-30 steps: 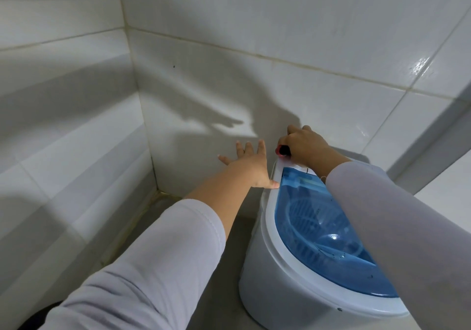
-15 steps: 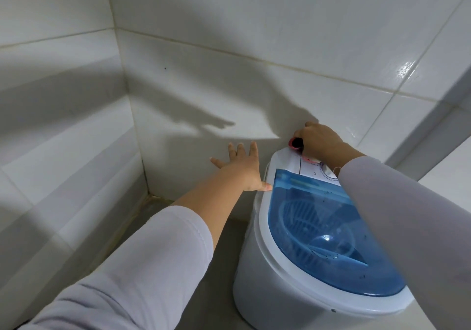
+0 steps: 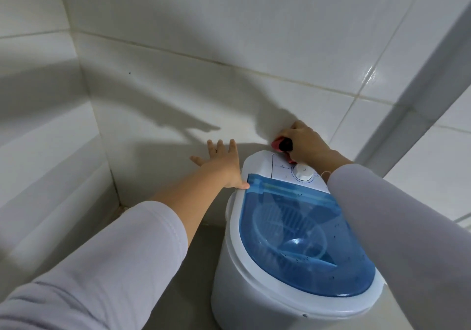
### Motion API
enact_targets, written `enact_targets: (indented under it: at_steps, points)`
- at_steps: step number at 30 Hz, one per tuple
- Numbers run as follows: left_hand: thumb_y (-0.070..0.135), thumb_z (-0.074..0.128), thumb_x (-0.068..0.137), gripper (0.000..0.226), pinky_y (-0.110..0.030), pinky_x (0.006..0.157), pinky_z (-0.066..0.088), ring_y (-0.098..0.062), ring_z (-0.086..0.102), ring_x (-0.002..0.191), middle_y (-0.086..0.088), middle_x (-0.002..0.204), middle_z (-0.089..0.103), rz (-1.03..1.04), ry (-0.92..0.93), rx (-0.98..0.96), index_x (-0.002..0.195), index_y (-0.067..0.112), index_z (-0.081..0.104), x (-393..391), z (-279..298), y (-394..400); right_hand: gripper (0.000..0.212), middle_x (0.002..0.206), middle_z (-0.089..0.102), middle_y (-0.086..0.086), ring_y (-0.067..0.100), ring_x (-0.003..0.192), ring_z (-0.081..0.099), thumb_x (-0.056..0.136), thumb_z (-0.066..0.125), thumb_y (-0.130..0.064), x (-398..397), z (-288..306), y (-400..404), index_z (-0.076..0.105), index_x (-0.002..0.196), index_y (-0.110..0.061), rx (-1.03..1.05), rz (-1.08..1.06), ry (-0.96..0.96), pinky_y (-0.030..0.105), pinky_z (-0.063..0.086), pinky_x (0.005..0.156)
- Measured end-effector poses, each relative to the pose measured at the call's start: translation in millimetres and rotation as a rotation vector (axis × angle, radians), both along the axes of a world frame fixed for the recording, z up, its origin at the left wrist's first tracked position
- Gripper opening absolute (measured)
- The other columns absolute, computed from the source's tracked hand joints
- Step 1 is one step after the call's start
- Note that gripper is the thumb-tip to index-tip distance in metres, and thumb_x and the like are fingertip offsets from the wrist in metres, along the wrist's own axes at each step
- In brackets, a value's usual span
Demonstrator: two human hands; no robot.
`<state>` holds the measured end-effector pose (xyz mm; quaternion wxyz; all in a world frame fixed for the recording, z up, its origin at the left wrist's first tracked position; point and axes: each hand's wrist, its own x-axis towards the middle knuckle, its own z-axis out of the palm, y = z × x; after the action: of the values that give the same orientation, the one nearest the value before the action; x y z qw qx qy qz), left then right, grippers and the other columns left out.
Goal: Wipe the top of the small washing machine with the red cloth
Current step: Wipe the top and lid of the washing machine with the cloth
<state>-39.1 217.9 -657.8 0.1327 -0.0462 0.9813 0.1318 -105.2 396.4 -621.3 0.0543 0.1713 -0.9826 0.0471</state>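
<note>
1. The white-tiled wall [image 3: 178, 79] fills the left side and the back of the view; grey shadows of the arms fall across it.
2. The left hand [image 3: 221, 161] reaches forward with straight, spread fingers. Its thumb tip touches the left rim of the small white plastic washing machine [image 3: 254, 278], just beside the corner of the translucent blue lid [image 3: 305, 240]. It holds nothing and, in my judgement, steadies the tub.
3. The bunched red cloth [image 3: 281, 146] sits at the far back edge of the machine's top, on the white control panel and close to the wall. A fold trails down towards the round white dial [image 3: 302, 172] without reaching it.
4. The right hand [image 3: 308, 142] grips the cloth with curled fingers. Most of the fabric is buried in the fist and only a small wad shows at its left side, so the working face lies under and ahead of the knuckles.
5. To wipe well here, I would flatten the wad so that more cloth meets the panel. Press lightly, sweep along the back edge, then circle the dial without turning it.
6. The blue lid looks speckled with dark flecks, so it likely needs long overlapping strokes next.
</note>
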Motion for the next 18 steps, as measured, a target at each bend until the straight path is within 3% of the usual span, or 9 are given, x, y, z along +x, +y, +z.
enact_targets:
  at_steps: [6,18]
  points:
    - [0.054,0.069,0.078,0.119,-0.071,0.108,0.007,-0.034,-0.018,0.146,-0.01,0.16,-0.016,-0.015,0.004,-0.044,0.151,0.019,-0.019,0,-1,1,0.033,0.123,0.055,0.013,0.033,0.109,0.056,0.086,0.058,-0.012,5,-10,-3,0.063,0.119,-0.02,0.025,-0.033,-0.003,0.032,0.043,0.087]
    - [0.051,0.066,0.082,0.113,-0.071,0.109,0.005,-0.034,-0.018,0.146,-0.01,0.161,-0.015,-0.007,0.016,-0.093,0.151,0.02,-0.017,6,4,8,0.055,0.118,0.056,0.006,0.027,0.108,0.054,0.078,0.061,0.004,24,0,-5,0.063,0.122,-0.029,0.235,0.174,-0.105,0.027,0.042,0.085]
